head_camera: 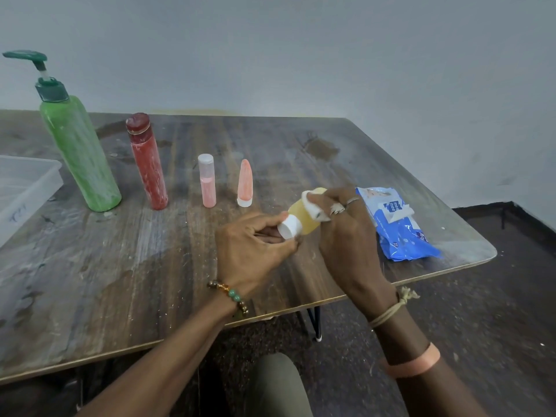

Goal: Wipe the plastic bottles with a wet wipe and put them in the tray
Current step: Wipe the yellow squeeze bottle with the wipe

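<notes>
My left hand pinches the white cap end of a small yellow bottle, held tilted above the wooden table. My right hand holds a folded white wet wipe pressed against the bottle's far end. A tall green pump bottle, a red bottle, a small pink bottle and an orange cone-shaped bottle stand in a row behind. A clear plastic tray sits at the left edge, with nothing seen inside it.
A blue pack of wet wipes lies on the table to the right of my hands. The table's front edge runs just below my wrists, with dark floor beyond its right corner.
</notes>
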The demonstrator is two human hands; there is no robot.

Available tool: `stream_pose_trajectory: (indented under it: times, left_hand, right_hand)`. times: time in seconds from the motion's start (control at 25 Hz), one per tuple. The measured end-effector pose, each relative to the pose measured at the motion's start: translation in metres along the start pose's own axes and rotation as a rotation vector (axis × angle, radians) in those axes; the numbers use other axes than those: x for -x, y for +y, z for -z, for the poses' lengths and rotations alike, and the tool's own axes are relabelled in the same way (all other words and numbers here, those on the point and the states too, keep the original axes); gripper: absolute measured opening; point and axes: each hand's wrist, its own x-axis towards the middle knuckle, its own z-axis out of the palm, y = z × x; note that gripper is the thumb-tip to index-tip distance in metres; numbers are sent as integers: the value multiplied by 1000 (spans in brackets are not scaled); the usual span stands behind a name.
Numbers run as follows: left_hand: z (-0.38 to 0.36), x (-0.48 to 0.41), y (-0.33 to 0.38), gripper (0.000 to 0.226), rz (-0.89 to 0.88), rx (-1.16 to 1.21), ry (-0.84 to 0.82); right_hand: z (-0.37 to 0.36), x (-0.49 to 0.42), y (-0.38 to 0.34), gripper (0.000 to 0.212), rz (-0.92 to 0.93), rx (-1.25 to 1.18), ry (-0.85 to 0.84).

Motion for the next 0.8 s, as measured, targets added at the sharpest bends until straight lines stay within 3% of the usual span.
stream_pose_trajectory:
  times: [0.04, 0.12, 0.28, 0.4, 0.64, 0.8]
  left_hand:
    - [2, 0, 2, 44, 53, 42, 1]
    - [4, -2, 2, 46, 62, 70, -3]
    - [7, -4, 3, 46, -10, 52, -17]
    - [8, -4, 0, 46, -43, 61, -25]
    - [9, -5, -4, 42, -279, -151, -29]
    - [11, -4, -10, 41, -409, -243, -42]
  right_hand:
    - [0, 1, 3, 31, 26, -14, -9]
    - [2, -5, 9, 26, -98, -32, -7]
    - [5, -14, 16, 45, -87, 33, -28]
    - [9, -26, 20, 45, -171, 6, -92]
    - [12, -29, 4, 44, 194, -24, -237]
    - [13, -31, 13, 42, 176, 5, -206]
